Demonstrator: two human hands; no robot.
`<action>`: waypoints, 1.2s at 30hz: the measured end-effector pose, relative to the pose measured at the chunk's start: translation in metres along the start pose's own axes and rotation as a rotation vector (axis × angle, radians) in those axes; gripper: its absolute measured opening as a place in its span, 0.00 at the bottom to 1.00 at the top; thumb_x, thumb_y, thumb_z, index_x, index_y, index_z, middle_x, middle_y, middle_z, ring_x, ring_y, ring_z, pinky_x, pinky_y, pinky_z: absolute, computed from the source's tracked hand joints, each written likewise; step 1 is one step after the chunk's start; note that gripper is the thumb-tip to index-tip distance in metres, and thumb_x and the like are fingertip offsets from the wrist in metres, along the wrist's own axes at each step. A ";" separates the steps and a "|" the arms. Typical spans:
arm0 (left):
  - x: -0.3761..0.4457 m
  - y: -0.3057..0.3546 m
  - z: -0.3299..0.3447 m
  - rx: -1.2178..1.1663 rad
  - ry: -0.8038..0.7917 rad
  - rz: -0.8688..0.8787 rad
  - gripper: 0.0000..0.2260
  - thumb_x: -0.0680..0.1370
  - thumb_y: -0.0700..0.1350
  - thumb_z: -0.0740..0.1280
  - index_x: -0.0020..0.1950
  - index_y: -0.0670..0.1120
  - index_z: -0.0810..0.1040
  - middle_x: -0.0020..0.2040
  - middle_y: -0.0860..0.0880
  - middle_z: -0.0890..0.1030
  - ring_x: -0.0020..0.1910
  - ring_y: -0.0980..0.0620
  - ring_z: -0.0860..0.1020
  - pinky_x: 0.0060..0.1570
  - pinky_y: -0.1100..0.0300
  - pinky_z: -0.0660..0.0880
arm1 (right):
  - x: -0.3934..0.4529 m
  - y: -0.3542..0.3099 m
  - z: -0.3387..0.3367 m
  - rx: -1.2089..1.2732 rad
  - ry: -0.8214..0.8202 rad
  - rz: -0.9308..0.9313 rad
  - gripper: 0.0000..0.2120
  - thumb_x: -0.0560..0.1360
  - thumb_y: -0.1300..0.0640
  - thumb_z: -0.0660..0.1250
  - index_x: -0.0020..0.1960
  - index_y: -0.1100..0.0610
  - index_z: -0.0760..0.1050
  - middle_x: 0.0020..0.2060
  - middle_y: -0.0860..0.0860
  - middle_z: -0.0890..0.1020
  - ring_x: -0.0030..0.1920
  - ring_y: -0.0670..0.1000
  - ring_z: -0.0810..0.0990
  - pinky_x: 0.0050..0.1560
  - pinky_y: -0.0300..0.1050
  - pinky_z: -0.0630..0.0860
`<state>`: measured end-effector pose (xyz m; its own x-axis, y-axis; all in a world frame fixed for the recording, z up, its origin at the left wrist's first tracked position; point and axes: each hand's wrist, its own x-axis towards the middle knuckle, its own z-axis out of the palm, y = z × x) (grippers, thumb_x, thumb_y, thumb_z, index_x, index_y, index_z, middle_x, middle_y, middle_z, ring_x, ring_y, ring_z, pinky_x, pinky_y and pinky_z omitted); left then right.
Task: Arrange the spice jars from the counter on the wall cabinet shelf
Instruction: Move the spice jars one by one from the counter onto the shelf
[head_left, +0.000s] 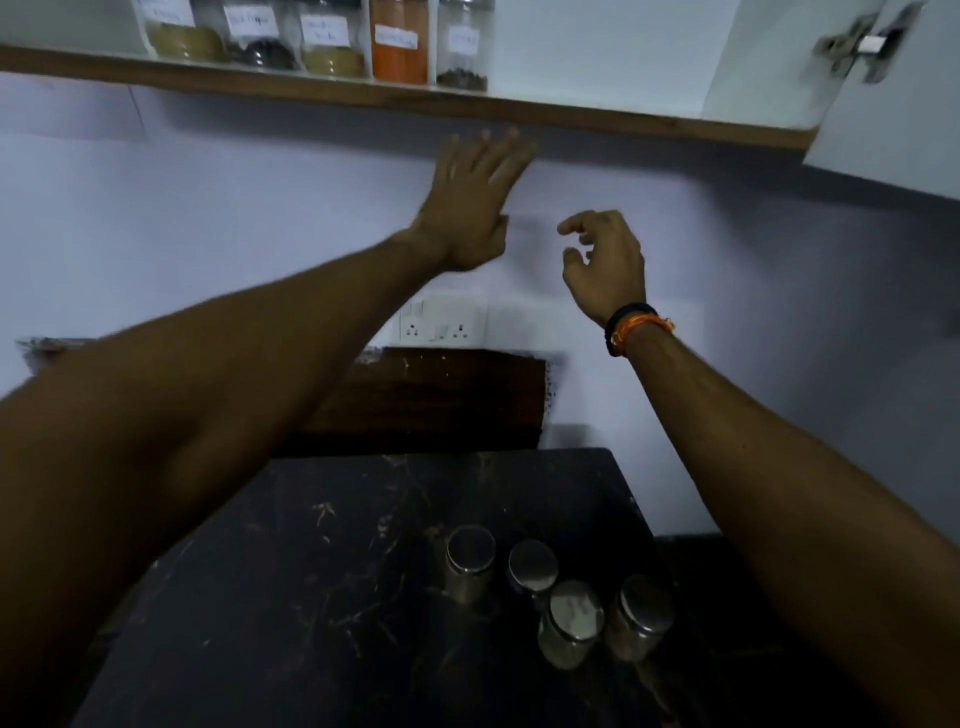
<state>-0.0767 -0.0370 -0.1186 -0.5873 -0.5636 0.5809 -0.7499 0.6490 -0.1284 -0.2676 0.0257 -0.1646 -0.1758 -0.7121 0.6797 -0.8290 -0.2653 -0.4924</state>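
Both hands are raised and empty: left hand (475, 208) flat with fingers spread just under the shelf (597, 117), right hand (605, 265) loosely curled. Four upright lidded spice jars (558, 592) stand on the worktop (311, 597) at six o'clock, nearer the right arm. Five labelled jars (322, 41) at eleven o'clock hold yellowish, dark and orange spices.
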 end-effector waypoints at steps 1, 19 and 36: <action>-0.013 0.009 0.012 -0.076 -0.036 0.019 0.35 0.78 0.46 0.64 0.82 0.46 0.51 0.82 0.40 0.51 0.80 0.39 0.52 0.77 0.38 0.45 | -0.010 0.007 0.003 -0.020 -0.045 0.029 0.15 0.74 0.65 0.64 0.58 0.55 0.79 0.57 0.54 0.77 0.57 0.53 0.79 0.58 0.48 0.77; -0.188 0.142 0.166 -0.702 -0.724 -0.213 0.31 0.79 0.43 0.68 0.79 0.46 0.60 0.75 0.42 0.67 0.73 0.42 0.67 0.73 0.46 0.65 | -0.239 0.114 0.045 -0.217 -0.631 0.531 0.13 0.76 0.60 0.66 0.59 0.58 0.81 0.57 0.58 0.82 0.59 0.59 0.79 0.63 0.51 0.74; -0.267 0.201 0.211 -0.792 -0.788 -0.318 0.23 0.79 0.41 0.68 0.74 0.42 0.68 0.70 0.42 0.74 0.69 0.45 0.73 0.69 0.50 0.70 | -0.357 0.133 0.050 -0.470 -0.869 0.475 0.28 0.75 0.38 0.66 0.69 0.52 0.69 0.63 0.54 0.77 0.63 0.55 0.74 0.68 0.53 0.68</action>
<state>-0.1349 0.1369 -0.4690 -0.6422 -0.7398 -0.2009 -0.6611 0.4018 0.6336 -0.2888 0.2122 -0.4999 -0.2496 -0.9406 -0.2303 -0.9281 0.3002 -0.2204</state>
